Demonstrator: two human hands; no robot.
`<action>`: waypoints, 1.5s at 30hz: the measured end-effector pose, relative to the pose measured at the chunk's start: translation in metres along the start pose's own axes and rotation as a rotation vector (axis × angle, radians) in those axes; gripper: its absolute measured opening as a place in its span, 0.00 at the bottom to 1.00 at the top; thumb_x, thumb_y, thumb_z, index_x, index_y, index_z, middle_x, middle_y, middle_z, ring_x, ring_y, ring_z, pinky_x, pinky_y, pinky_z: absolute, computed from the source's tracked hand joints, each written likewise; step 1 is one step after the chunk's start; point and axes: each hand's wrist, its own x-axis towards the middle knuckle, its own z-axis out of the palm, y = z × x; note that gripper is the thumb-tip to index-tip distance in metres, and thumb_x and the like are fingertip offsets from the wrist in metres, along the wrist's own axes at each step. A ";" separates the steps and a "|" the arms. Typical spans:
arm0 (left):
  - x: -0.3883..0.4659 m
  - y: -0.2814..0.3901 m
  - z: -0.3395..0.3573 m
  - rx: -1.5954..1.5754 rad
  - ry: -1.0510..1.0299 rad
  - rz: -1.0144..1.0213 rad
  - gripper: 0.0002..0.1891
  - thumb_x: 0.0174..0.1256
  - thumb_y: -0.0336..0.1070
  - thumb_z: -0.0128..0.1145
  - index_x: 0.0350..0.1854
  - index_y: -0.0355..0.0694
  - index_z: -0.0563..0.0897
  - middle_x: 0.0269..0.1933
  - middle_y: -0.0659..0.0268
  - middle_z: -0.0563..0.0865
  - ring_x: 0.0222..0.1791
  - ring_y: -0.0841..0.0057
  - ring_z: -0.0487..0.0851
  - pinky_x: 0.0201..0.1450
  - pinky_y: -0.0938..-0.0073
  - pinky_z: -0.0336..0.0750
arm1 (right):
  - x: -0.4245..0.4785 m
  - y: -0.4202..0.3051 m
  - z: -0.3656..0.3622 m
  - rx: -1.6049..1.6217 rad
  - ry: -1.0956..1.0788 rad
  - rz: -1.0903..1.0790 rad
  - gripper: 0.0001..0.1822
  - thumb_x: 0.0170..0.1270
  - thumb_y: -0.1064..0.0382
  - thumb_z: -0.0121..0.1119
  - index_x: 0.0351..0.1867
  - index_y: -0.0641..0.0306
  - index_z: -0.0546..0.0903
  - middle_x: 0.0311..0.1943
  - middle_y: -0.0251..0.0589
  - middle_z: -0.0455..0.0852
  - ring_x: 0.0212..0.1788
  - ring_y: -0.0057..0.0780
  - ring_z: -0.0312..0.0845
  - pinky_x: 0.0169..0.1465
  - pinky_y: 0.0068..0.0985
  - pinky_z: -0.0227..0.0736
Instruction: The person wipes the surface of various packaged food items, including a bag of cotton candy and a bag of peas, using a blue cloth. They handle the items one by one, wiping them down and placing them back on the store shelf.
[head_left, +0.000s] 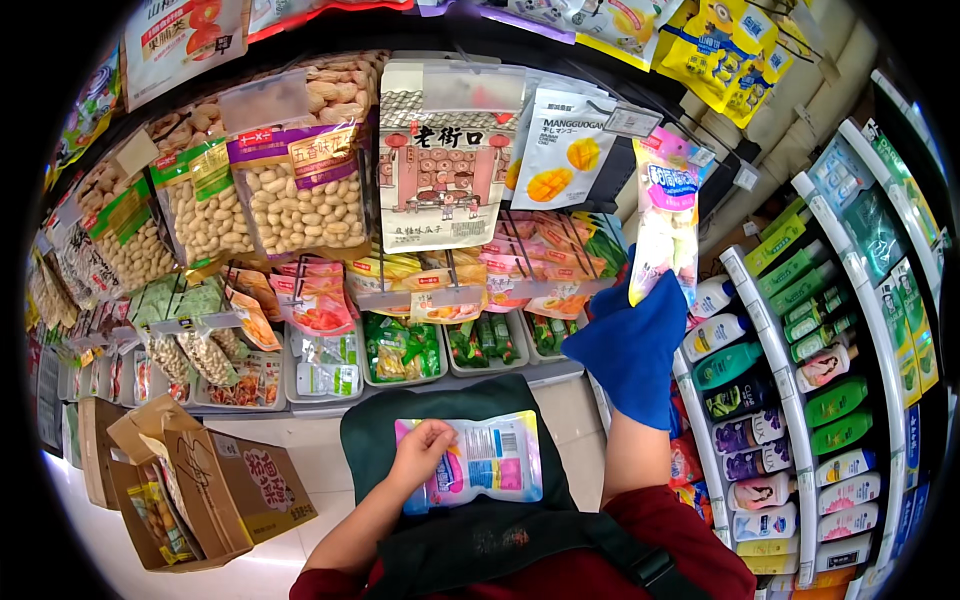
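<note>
My left hand (426, 456) grips the left side of a pink, yellow and blue candy pouch (491, 457), which lies printed back up over the dark green cloth (540, 420) on my lap. My right hand (634, 360) is raised at the right and wrapped in a blue cloth (637, 330), which hides its fingers. Folds of the cloth lie both before and behind the lower end of a similar upright pouch (664, 217), pinching it. Pale candies show through its clear front. This pouch is at the right end of the hanging rack, beside a white dried-mango bag (562, 150).
Bagged peanuts (304, 202) and a sunflower-seed bag (450, 157) hang ahead. Below them stand white plastic bins (484, 367) of snacks. At left on the tiled floor sits an opened cardboard box (225, 480). Shelves of shampoo bottles (727, 364) rise close by my right arm.
</note>
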 end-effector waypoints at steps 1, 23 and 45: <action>0.001 -0.001 0.000 -0.003 -0.001 -0.001 0.05 0.67 0.29 0.52 0.39 0.33 0.75 0.37 0.65 0.83 0.40 0.81 0.82 0.46 0.81 0.75 | -0.002 0.001 0.001 -0.027 -0.020 -0.005 0.36 0.34 0.62 0.70 0.47 0.74 0.66 0.44 0.56 0.75 0.47 0.50 0.71 0.49 0.38 0.67; 0.000 0.016 -0.016 0.206 0.095 0.144 0.05 0.67 0.30 0.53 0.40 0.35 0.76 0.38 0.69 0.81 0.38 0.84 0.79 0.45 0.82 0.73 | 0.004 0.001 0.041 0.125 -0.011 -0.299 0.23 0.45 0.70 0.64 0.47 0.63 0.74 0.44 0.49 0.78 0.48 0.47 0.73 0.52 0.35 0.68; -0.008 0.100 0.029 -0.003 0.103 -0.293 0.16 0.71 0.42 0.50 0.46 0.33 0.79 0.38 0.66 0.85 0.35 0.83 0.81 0.42 0.79 0.76 | -0.131 0.066 0.032 1.237 -0.761 0.624 0.03 0.62 0.70 0.54 0.33 0.68 0.78 0.34 0.44 0.82 0.38 0.32 0.78 0.43 0.25 0.71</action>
